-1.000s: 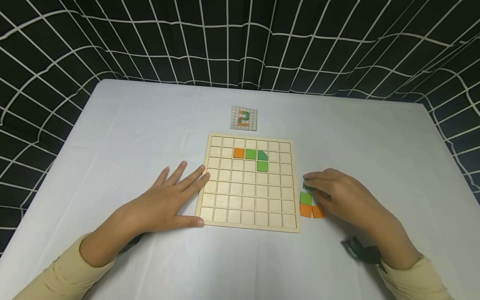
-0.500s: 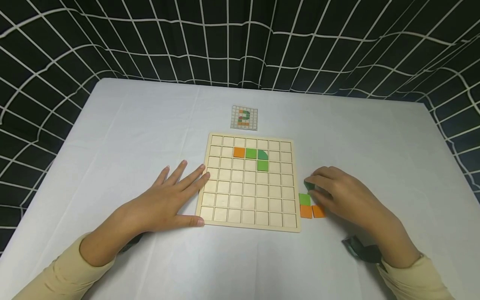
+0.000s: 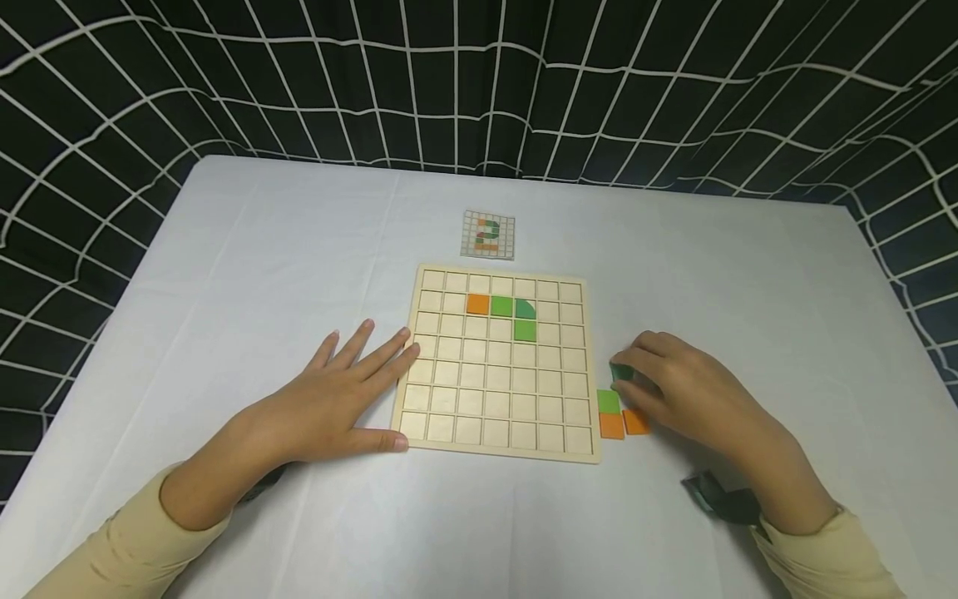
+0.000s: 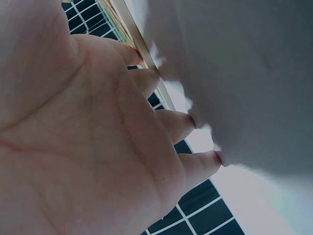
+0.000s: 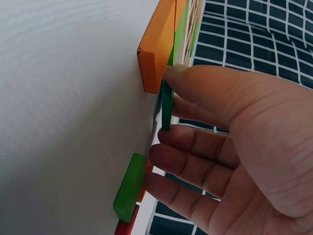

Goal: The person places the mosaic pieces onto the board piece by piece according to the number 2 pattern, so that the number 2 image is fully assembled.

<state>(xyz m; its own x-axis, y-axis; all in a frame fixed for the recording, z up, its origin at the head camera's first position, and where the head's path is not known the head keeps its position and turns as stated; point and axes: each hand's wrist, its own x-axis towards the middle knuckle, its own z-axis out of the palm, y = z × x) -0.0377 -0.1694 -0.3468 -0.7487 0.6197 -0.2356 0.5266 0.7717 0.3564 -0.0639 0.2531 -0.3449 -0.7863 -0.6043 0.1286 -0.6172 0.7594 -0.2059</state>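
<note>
A wooden grid board (image 3: 460,374) lies on the white table, with an orange square tile (image 3: 477,304), two light green squares and a dark green rounded tile (image 3: 525,309) in its cells. My left hand (image 3: 329,416) lies palm down with fingers spread, fingertips touching the board's left edge. Right of the board, my right hand (image 3: 681,387) pinches a dark green tile (image 5: 167,105) between thumb and fingers, tilted up from the table. Just below it lie a light green square (image 3: 609,402) and two orange squares (image 3: 611,426).
A small pattern card (image 3: 488,235) with a coloured figure lies beyond the board. In the right wrist view, a green tile (image 5: 129,188) and red pieces (image 5: 128,224) sit under the right hand, hidden from the head view. A dark grid-patterned curtain (image 3: 479,91) surrounds the table.
The right hand has drawn slightly to the right, tilting the dark green tile so more of it shows. The loose light green square has shifted a little toward me. The left hand stays still.
</note>
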